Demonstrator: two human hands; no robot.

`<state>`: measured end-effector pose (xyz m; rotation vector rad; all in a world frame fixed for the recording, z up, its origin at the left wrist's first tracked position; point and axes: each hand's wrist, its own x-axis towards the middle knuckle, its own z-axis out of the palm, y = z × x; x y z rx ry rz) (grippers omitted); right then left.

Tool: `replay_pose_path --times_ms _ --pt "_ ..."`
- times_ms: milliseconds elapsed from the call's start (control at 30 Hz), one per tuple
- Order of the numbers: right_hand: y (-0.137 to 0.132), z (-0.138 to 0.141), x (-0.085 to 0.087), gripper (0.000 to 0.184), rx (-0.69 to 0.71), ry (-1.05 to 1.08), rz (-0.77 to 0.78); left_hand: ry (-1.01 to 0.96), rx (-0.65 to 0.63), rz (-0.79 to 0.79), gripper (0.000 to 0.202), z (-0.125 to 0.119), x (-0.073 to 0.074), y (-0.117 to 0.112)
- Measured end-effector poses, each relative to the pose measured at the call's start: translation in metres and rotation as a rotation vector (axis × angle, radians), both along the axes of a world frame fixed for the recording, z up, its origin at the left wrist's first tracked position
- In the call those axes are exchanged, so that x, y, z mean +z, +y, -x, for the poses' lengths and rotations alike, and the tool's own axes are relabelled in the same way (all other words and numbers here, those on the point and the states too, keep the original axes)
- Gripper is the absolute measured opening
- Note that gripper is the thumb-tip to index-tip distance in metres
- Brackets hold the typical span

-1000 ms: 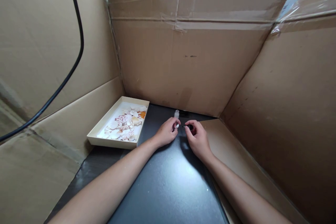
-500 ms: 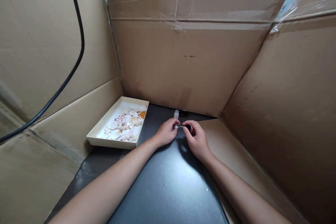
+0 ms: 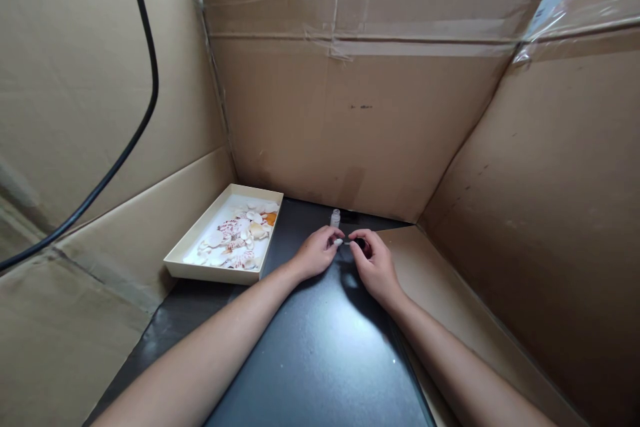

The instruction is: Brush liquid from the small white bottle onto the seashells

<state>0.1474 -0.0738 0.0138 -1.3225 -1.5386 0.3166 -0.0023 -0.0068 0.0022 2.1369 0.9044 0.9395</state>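
Observation:
Between the fingertips of my left hand (image 3: pixel 319 252) is a small white shell (image 3: pixel 339 242), partly covered by the fingers. My right hand (image 3: pixel 374 265) is closed around the dark cap (image 3: pixel 361 247) of a thin applicator brush, whose narrow light stem (image 3: pixel 347 243) points left at the shell. The tip is close to the shell; whether they touch is too small to tell. Just behind my left hand stands a small clear bottle (image 3: pixel 335 219), its lower part hidden by the fingers.
To the left lies a cream tray (image 3: pixel 213 273) with several shells (image 3: pixel 245 233), white, striped and one orange. The dark tabletop (image 3: pixel 310 360) is walled by cardboard (image 3: pixel 320 120). A cardboard sheet (image 3: pixel 425 260) lies to the right, and a black cable (image 3: pixel 150 93) hangs at the left.
The shell has turned in my left fingers and shows more of its white surface. My right hand has shifted slightly right, and the brush tip has drawn back a little.

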Motion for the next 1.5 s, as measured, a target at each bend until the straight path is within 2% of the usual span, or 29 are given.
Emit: replay_pose_path --times_ms 200,400,567,700,867,1000,1167,1333,1500 --pt "0.0004 0.0008 -0.0012 0.018 0.037 0.057 -0.014 0.018 0.000 -0.009 0.019 0.0003 0.0002 0.0003" --pt "0.0006 0.0007 -0.0015 0.013 -0.018 -0.003 -0.026 -0.020 -0.013 0.051 0.013 -0.0001 -0.0020 0.0012" --pt "-0.0001 0.0007 -0.0006 0.020 0.043 0.018 -0.036 -0.032 -0.023 0.062 0.012 0.0003 -0.0013 0.0005" --pt "-0.0002 0.0006 -0.0003 0.020 -0.014 -0.016 -0.027 -0.024 -0.016 0.059 0.011 0.0005 -0.0019 0.0007" --pt "-0.0004 0.0010 0.0000 0.022 0.030 0.000 -0.022 -0.032 -0.015 0.066 0.013 0.0000 -0.0015 0.0003" --pt "-0.0003 0.0010 -0.0003 0.018 -0.028 -0.023 -0.034 -0.035 -0.007 0.076 0.012 -0.0001 -0.0003 -0.0005" --pt "-0.0004 0.0020 -0.0012 0.021 0.044 0.038 -0.006 -0.042 -0.010 0.086 0.013 0.0000 0.0001 -0.0010" --pt "-0.0007 0.0023 -0.0003 0.017 -0.012 0.013 -0.014 -0.031 -0.007 0.091 0.012 0.0001 0.0012 -0.0017" --pt "-0.0012 0.0026 0.0003 0.020 0.047 0.052 0.015 -0.032 -0.010 0.085 0.013 -0.0003 0.0007 -0.0010"
